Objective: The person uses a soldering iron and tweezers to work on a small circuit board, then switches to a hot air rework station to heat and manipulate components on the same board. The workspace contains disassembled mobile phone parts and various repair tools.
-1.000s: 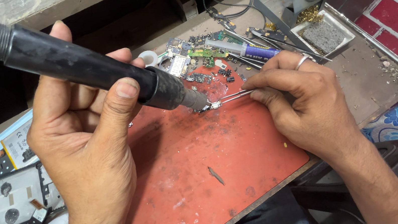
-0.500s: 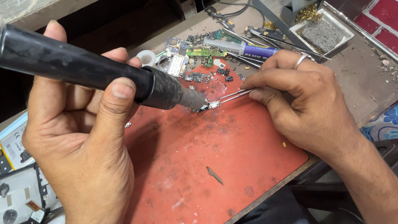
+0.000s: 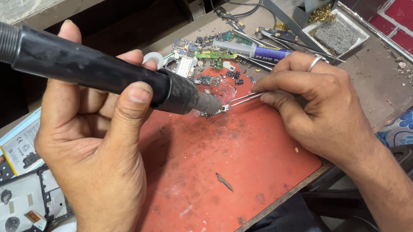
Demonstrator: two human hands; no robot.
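Gripping the black hot-air handpiece [image 3: 91,72] in your left hand [image 3: 96,161], you have your fingers [image 3: 134,106] wrapped closed round its barrel, thumb pressed on top, with the metal nozzle [image 3: 208,103] jutting out past them, down and to the right. Your right hand [image 3: 321,110] pinches a pair of tweezers [image 3: 241,99] shut between thumb and forefinger; a ring shows on one finger. The tweezers' long axis runs nearly level, leftward from your right fingertips, and their tips meet the nozzle mouth over a small part [image 3: 222,108] on the red mat [image 3: 235,180]. I cannot tell whether the tips clamp that part or only pin it.

The part lies just beyond the nozzle, between your two hands, a little nearer the right fingers. Behind your right hand sit scattered circuit boards [image 3: 209,53] and a syringe-like tube [image 3: 251,50]; an opened phone body [image 3: 2,209] lies on the surface left of your left wrist.

Against the earlier frame, nozzle and tweezers meet at the same spot on the mat, and both grips look unchanged.
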